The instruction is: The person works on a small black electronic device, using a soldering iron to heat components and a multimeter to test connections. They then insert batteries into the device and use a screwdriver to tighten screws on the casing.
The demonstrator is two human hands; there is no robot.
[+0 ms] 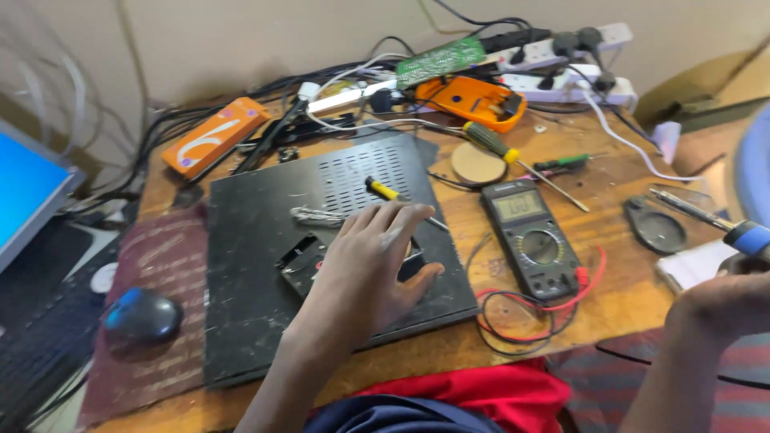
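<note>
My left hand [365,269] lies palm down, fingers spread, on a black perforated metal panel [257,232] in the middle of the wooden desk. It partly covers a small black part [301,265] that sits on the panel, and it grips nothing. Just beyond the fingertips lies a small yellow-and-black screwdriver [383,191]. At the right edge, my right hand [722,305] is closed around the blue handle of a soldering iron [750,236]. The iron's metal tip points left, above the desk.
A multimeter [533,236] with red and black leads [521,317] lies right of the panel. Behind it are a green-handled screwdriver [493,144], an orange meter [473,100], a green circuit board [441,60] and power strips [561,56]. A mouse [143,314] and screen [24,188] are at left.
</note>
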